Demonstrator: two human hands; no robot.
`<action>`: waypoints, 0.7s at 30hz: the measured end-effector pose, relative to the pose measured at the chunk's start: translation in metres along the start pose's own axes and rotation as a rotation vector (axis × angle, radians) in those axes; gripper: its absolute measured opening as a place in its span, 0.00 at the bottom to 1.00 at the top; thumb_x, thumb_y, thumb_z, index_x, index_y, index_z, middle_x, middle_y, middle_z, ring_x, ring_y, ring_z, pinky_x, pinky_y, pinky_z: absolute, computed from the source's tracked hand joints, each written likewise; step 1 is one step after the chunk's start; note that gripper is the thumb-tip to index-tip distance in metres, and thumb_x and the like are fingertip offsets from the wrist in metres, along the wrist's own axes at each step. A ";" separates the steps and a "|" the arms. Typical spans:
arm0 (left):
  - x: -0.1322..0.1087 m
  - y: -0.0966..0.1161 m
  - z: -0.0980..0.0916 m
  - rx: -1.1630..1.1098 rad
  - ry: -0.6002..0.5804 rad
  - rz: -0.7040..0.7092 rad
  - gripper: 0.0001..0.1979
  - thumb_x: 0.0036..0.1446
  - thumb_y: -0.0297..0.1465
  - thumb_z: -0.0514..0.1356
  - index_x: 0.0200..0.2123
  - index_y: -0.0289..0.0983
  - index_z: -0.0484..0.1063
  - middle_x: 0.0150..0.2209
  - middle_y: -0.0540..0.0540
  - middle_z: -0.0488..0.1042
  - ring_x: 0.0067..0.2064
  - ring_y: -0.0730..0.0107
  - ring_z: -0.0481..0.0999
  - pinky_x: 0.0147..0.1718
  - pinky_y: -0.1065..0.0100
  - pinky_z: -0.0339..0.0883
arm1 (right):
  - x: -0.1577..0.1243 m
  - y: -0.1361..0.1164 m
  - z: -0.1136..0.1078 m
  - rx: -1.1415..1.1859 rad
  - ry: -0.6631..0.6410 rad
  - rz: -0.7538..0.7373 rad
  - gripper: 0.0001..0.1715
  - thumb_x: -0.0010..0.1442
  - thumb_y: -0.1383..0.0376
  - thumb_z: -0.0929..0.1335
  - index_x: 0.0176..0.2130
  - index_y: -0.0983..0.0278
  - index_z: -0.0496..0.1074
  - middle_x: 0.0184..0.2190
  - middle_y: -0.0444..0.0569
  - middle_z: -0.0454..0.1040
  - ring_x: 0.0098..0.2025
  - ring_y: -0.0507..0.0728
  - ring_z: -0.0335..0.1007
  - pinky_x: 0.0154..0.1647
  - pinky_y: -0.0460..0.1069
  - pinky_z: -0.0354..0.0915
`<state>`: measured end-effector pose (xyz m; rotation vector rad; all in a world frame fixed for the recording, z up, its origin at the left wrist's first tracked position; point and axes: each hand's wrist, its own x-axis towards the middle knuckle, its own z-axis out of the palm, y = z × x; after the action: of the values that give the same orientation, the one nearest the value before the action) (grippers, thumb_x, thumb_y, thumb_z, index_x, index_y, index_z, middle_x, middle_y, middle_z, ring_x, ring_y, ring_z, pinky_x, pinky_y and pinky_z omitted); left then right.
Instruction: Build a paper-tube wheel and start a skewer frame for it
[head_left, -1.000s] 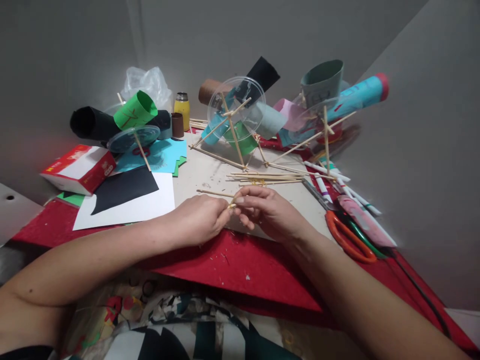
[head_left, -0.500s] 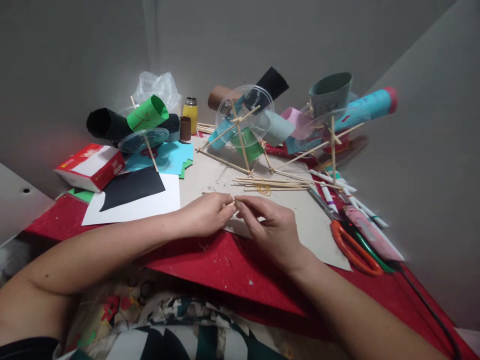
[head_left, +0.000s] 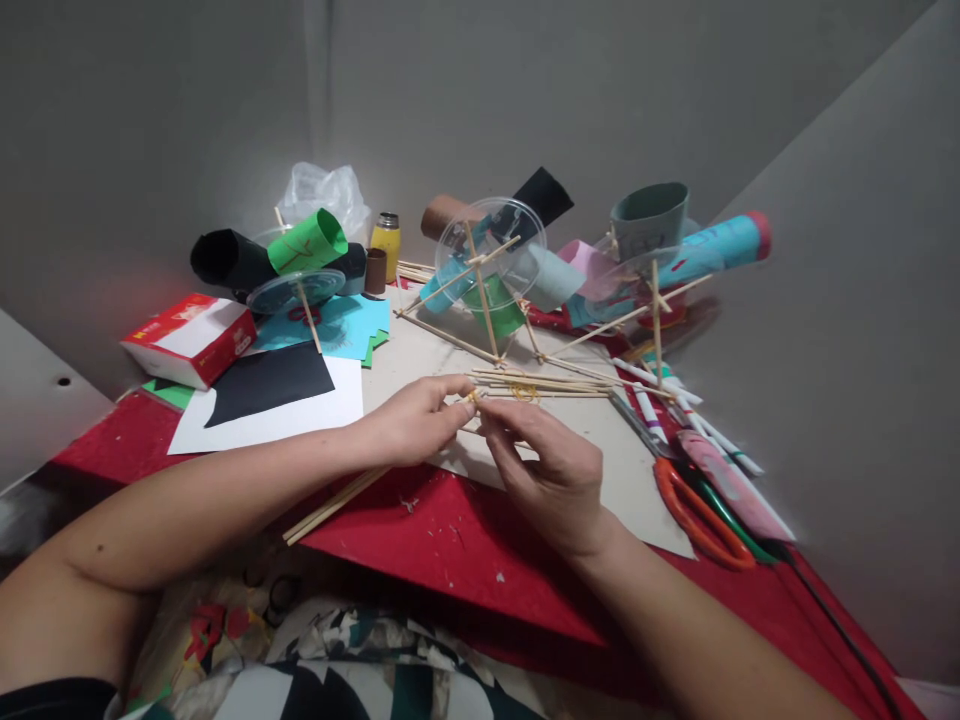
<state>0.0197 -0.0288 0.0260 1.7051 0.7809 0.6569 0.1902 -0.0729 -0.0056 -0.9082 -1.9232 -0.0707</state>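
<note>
My left hand [head_left: 420, 420] is closed round a few thin wooden sticks [head_left: 337, 507], whose far ends stick out below my wrist over the red table edge. At the other end of the sticks, a small yellow rubber band [head_left: 473, 397] shows between my two hands. My right hand [head_left: 544, 455] pinches at this band, thumb and forefinger together; its fingertips partly hide it. Just beyond my hands lie more wooden sticks [head_left: 555, 388] with loose yellow rubber bands [head_left: 524, 391] on them.
A stick-framed wheel with a clear plastic disc [head_left: 491, 250] and paper tubes stands behind; a similar build [head_left: 656, 300] is to its right. Orange-handled scissors [head_left: 697, 515] and markers [head_left: 724, 435] lie right. A red-and-white box [head_left: 191, 340] and black paper [head_left: 270, 385] are left.
The sticks in my left hand have swung so that their ends now show below the wrist. The yellow band has come into sight at my fingertips. The view has shifted slightly.
</note>
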 end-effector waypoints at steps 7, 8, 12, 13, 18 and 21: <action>-0.003 0.006 0.001 -0.347 -0.062 -0.108 0.04 0.64 0.33 0.52 0.39 0.40 0.62 0.14 0.61 0.58 0.11 0.81 0.51 0.11 0.80 0.46 | -0.002 0.008 -0.005 -0.062 0.025 -0.147 0.28 0.58 0.79 0.67 0.54 0.57 0.70 0.44 0.51 0.79 0.45 0.58 0.78 0.46 0.52 0.74; -0.003 0.007 0.002 -0.379 -0.058 -0.114 0.04 0.65 0.33 0.52 0.40 0.39 0.63 0.14 0.61 0.58 0.11 0.81 0.50 0.11 0.80 0.47 | -0.002 0.009 -0.005 -0.081 0.028 -0.164 0.30 0.58 0.79 0.68 0.55 0.57 0.70 0.44 0.50 0.80 0.45 0.58 0.78 0.46 0.52 0.74; -0.003 0.011 0.001 -0.485 -0.027 -0.145 0.07 0.65 0.32 0.50 0.44 0.38 0.64 0.14 0.60 0.57 0.11 0.82 0.47 0.10 0.81 0.46 | -0.001 0.007 -0.005 -0.069 0.052 -0.206 0.30 0.57 0.80 0.68 0.55 0.58 0.70 0.42 0.51 0.80 0.44 0.57 0.78 0.45 0.51 0.74; -0.003 0.012 0.000 -0.512 -0.026 -0.155 0.07 0.65 0.31 0.50 0.44 0.38 0.65 0.14 0.60 0.57 0.11 0.82 0.46 0.10 0.81 0.44 | -0.001 0.006 -0.005 -0.037 0.056 -0.197 0.29 0.57 0.80 0.68 0.54 0.59 0.71 0.42 0.51 0.80 0.44 0.57 0.78 0.44 0.51 0.74; -0.001 0.012 -0.005 -0.610 -0.045 -0.195 0.05 0.62 0.28 0.52 0.41 0.38 0.66 0.15 0.59 0.58 0.12 0.83 0.45 0.11 0.80 0.43 | 0.003 0.001 -0.002 0.188 0.061 0.207 0.11 0.61 0.71 0.68 0.43 0.62 0.75 0.33 0.48 0.79 0.28 0.52 0.76 0.30 0.47 0.72; 0.000 0.011 -0.005 -0.648 -0.045 -0.191 0.06 0.61 0.27 0.52 0.40 0.37 0.67 0.15 0.58 0.58 0.12 0.84 0.43 0.11 0.80 0.41 | 0.007 -0.003 -0.001 0.367 -0.093 0.506 0.09 0.62 0.62 0.67 0.34 0.65 0.76 0.23 0.45 0.75 0.21 0.50 0.70 0.22 0.44 0.68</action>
<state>0.0174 -0.0275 0.0380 1.0391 0.6014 0.6474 0.1879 -0.0717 0.0013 -1.1241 -1.6585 0.6116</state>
